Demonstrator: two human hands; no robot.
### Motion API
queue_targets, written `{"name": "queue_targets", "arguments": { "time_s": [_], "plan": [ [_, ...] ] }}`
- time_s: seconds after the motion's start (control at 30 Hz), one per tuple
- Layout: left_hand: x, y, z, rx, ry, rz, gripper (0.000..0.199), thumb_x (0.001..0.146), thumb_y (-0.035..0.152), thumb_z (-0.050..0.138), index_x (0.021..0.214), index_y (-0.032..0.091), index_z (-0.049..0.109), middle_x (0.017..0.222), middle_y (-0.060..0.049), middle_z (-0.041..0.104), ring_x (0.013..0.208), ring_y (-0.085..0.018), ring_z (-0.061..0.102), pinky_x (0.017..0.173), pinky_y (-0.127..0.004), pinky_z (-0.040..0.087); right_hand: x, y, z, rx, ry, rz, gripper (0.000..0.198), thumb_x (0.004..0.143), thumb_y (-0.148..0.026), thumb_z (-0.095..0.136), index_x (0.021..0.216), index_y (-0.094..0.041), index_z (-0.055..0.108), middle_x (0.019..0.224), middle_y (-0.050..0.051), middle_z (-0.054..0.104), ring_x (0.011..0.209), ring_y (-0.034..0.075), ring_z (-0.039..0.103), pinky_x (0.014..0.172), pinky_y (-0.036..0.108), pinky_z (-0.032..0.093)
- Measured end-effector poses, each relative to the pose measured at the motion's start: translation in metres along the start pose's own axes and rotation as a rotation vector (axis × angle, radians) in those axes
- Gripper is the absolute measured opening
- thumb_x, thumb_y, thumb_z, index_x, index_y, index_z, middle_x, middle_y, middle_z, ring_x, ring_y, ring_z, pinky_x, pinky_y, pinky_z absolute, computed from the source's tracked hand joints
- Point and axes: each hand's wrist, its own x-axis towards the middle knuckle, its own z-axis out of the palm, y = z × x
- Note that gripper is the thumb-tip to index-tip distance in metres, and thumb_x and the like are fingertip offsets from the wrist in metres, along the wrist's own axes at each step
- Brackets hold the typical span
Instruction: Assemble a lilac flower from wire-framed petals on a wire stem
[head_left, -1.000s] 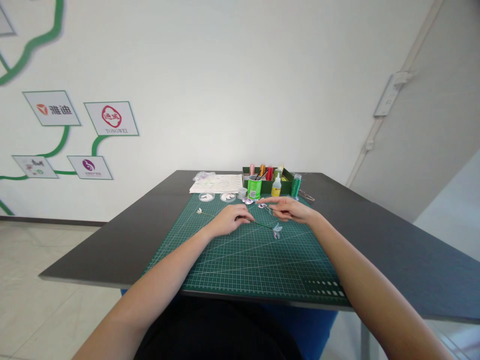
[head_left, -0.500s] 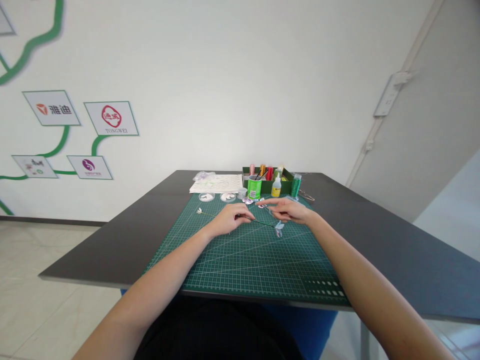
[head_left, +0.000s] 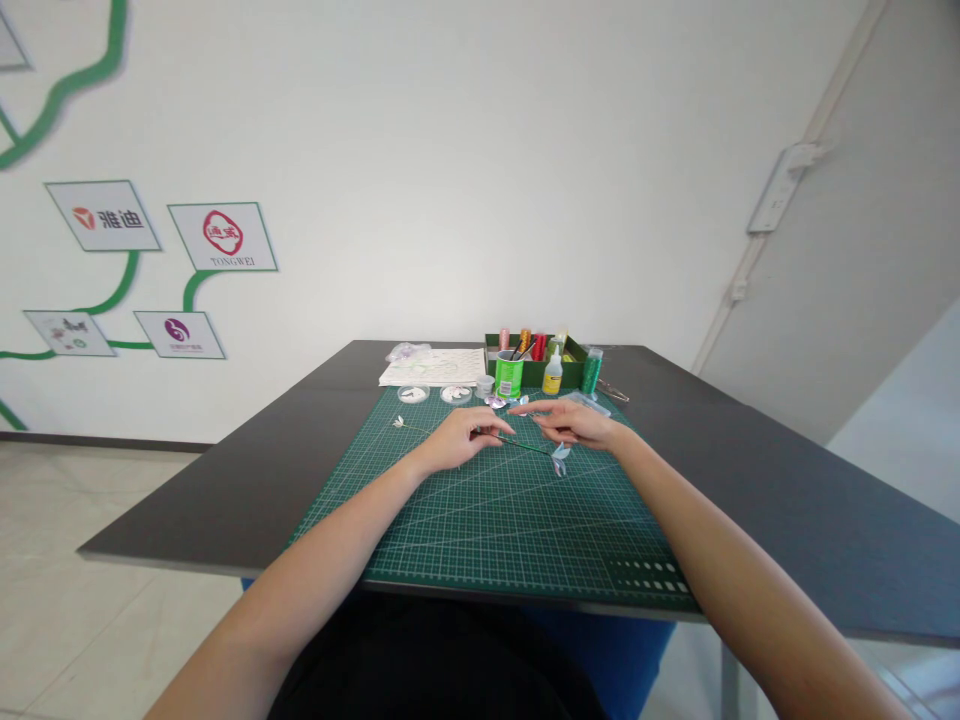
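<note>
My left hand pinches a thin green flower stem between thumb and fingers, just above the green cutting mat. Pale bluish, shiny petals sit at the stem's right end. Left of the hand lies a small white flower on a thin wire. My right hand hovers over the stem, its index finger stretched toward my left fingertips. Its other fingers are curled in, and whatever they may hold is too small to make out.
Behind my hands stand a bright green can, a glue bottle, a green thread spool and a green box of spools. Two shallow dishes hold white pieces. Papers lie at the back left; scissors at right.
My right hand has shifted very slightly left. The petalled end of the stem has moved a touch to the right; my left hand keeps its pinch.
</note>
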Motion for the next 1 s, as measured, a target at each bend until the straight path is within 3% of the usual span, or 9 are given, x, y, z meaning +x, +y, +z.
{"name": "queue_targets", "arguments": {
  "time_s": [0.37, 1.0],
  "plan": [
    [0.0008, 0.0007, -0.0015, 0.045, -0.04, 0.04, 0.02, 0.093, 0.023, 0.059, 0.106, 0.023, 0.074, 0.094, -0.006, 0.067, 0.083, -0.016, 0.061, 0.078, -0.03, 0.047, 0.0013, 0.0003, 0.0009, -0.021, -0.011, 0.031, 0.059, 0.09, -0.033, 0.059, 0.142, -0.006, 0.048, 0.043, -0.01, 0.037, 0.039, 0.007, 0.021, 0.043, 0.022, 0.013],
    [0.0, 0.0, -0.0008, 0.063, -0.017, 0.024, 0.017, 0.093, 0.024, 0.059, 0.1, 0.021, 0.074, 0.09, -0.005, 0.067, 0.081, -0.015, 0.061, 0.076, -0.029, 0.046, 0.0007, -0.0004, 0.0013, 0.003, -0.005, 0.014, 0.058, 0.09, -0.034, 0.06, 0.14, -0.006, 0.05, 0.042, -0.01, 0.036, 0.039, 0.007, 0.021, 0.041, 0.022, 0.016]
  ]
}}
